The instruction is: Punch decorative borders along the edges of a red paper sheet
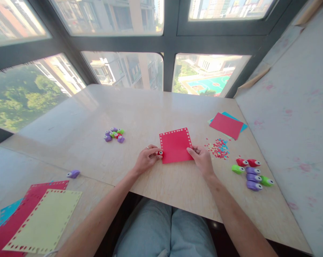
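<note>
A red sheet of paper (pixel 174 146) lies in front of me, with small punched holes along its far edge and the upper parts of both sides. My left hand (pixel 147 157) is closed on a small red craft punch (pixel 160 153), which sits at the sheet's left edge. The sheet's right edge is pinched by my right hand (pixel 202 157), thumb on top and fingers beneath. Just right of that hand lies a scatter of red, blue and pale paper bits (pixel 219 148).
Several purple, green and red punches (pixel 114 135) cluster left of centre; more punches (pixel 253 171) stand at right. Coloured sheets (pixel 227 125) lie at back right. At front left are punched sheets (pixel 45 217) and a purple punch (pixel 73 174). Windows and a papered wall (pixel 292 142) bound the table.
</note>
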Available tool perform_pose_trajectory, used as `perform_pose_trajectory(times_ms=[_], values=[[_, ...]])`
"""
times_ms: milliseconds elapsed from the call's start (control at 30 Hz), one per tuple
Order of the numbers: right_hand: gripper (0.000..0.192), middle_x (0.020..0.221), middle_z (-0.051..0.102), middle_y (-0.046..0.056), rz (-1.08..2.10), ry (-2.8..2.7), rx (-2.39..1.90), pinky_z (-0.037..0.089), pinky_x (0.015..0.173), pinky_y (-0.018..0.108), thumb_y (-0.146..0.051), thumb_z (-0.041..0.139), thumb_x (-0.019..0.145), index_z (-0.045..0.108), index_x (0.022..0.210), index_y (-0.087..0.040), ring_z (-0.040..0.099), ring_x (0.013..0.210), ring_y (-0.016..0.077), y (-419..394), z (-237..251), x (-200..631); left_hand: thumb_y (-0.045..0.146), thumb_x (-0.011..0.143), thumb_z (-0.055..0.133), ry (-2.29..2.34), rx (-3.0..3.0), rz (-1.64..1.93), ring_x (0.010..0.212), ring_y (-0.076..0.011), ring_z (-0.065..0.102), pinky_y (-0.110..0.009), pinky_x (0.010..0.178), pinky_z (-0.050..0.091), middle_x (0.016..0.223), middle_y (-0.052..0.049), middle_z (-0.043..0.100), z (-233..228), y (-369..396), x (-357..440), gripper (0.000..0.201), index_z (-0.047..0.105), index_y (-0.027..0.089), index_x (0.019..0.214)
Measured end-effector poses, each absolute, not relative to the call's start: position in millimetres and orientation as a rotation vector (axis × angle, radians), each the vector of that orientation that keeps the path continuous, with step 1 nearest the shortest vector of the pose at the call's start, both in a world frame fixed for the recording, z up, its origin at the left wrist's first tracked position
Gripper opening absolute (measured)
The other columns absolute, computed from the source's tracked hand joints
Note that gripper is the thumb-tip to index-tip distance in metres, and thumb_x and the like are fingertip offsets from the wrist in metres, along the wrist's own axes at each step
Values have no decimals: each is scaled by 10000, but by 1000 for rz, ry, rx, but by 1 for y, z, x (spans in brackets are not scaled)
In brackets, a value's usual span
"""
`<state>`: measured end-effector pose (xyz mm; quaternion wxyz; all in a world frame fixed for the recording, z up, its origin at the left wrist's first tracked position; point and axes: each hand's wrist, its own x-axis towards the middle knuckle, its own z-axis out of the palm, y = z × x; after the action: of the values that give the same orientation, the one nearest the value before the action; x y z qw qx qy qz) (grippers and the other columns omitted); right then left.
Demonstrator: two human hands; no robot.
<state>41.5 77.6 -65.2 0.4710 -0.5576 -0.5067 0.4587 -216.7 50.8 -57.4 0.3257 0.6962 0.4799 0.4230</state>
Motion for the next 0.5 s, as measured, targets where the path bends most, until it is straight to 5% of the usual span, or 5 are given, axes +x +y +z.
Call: perform_pose_trajectory(times_ms=[500], values=[[411, 895, 745, 116, 1066, -1248, -1398, 542, 743, 365, -497, 689, 715, 689, 929, -147, 697, 815, 259, 80, -71, 35, 264, 815, 691, 1267, 1812, 1123, 742, -127, 580, -240, 666, 478, 937, -76, 631, -61, 53, -213, 206, 738, 192, 1002]])
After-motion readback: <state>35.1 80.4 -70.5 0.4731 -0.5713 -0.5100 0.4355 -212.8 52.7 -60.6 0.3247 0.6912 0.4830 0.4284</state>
